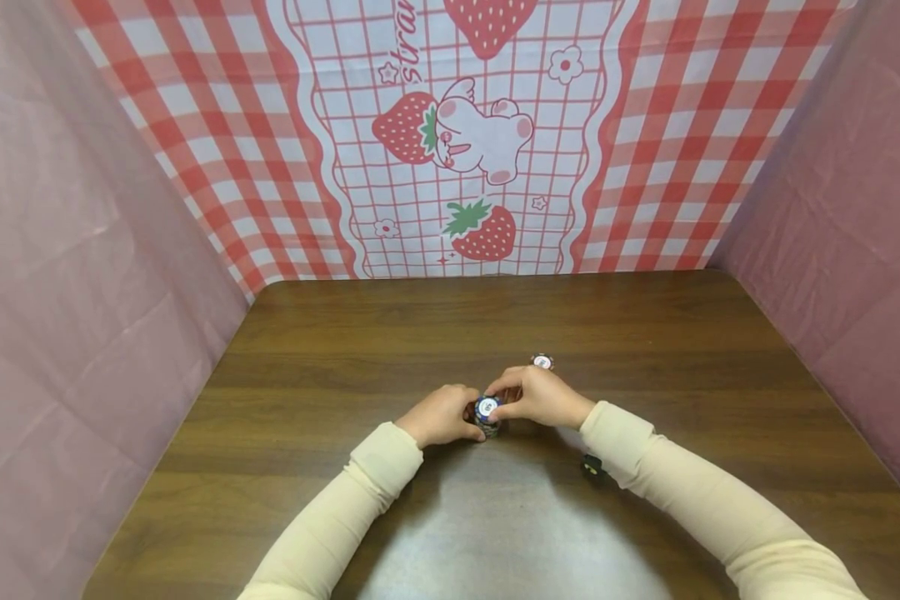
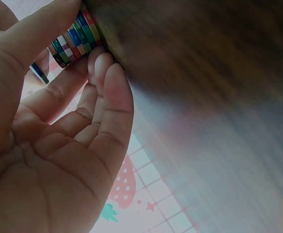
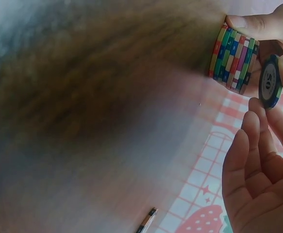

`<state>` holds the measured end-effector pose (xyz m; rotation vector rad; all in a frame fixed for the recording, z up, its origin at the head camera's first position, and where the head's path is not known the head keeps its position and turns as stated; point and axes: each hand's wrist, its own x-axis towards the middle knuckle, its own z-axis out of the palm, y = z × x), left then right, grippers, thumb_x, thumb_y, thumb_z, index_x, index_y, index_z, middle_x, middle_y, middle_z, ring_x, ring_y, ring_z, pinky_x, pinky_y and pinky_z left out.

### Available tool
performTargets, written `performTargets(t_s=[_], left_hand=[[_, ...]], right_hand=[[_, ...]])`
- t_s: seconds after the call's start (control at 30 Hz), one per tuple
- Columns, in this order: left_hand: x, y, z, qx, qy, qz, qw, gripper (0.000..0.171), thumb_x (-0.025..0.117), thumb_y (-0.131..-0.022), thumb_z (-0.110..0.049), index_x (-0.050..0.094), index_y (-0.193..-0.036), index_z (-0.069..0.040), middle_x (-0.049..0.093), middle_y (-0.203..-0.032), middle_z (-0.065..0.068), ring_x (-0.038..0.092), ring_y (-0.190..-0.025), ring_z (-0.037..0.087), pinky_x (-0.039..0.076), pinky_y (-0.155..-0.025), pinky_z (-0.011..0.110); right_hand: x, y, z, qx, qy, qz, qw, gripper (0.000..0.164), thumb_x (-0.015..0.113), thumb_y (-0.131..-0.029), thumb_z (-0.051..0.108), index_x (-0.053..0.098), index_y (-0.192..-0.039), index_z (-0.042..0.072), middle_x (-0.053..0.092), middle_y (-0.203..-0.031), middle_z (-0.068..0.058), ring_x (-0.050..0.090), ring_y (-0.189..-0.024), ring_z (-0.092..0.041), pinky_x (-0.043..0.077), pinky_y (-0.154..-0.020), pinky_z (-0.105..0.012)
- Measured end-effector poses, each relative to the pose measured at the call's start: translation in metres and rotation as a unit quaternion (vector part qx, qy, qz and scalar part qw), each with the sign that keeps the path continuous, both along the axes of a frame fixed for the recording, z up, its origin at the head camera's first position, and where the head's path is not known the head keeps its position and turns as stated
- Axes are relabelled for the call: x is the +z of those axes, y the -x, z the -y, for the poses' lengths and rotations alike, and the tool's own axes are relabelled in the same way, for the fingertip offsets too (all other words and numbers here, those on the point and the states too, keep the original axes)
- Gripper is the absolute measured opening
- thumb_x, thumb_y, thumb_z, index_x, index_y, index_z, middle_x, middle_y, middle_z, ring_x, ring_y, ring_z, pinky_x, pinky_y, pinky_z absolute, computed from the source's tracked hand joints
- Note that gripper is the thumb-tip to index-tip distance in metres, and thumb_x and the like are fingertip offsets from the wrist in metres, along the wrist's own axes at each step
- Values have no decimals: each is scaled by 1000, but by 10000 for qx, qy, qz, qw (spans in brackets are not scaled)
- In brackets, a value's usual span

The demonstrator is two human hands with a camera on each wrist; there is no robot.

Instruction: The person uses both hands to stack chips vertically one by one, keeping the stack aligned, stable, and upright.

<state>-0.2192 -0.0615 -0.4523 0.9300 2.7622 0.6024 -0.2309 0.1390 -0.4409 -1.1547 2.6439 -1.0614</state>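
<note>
My left hand [image 1: 442,414] holds a short stack of poker chips [image 3: 234,58] with its thumb and fingers on either side, low at the tabletop. Edges in red, green, blue, white and purple show along the stack in both wrist views. Between thumb and fingers, my right hand [image 1: 538,397] pinches a blue poker chip [image 3: 270,81] with a white centre marked 50. That chip is just above the stack's top, and a gap between them shows in the right wrist view.
A white-centred chip [image 1: 542,362] lies on the brown wooden table [image 1: 330,333] just beyond my right hand. Beside the right sleeve is a dark chip-like piece [image 1: 592,465], partly overlapped by the cuff. A checked strawberry cloth [image 1: 487,167] hangs behind the table.
</note>
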Motion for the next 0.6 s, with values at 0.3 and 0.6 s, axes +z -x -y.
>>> performTargets(t_s=[0.3,0.6], left_hand=[[0,-1,0,5,0,18,10000,34,80,-68,-30,61,-91,-12,54,-75,-7,48,-68,7,40,-61,20],[1,-1,0,24,-42,97,9999,36,80,-68,-30,62,-94,-11,56,-78,-7,50,-70,6,41,-63,19]], right_hand=[[0,-2,1,134,-63,76,9999,27,76,-73,26,70,-96,12,63,-85,5,60,-75,-10,50,-66,-23],[-1,-3,3,138,-174,-116,9997,25,77,-72,24,71,-94,12,64,-84,2,60,-74,-13,50,-65,-24]])
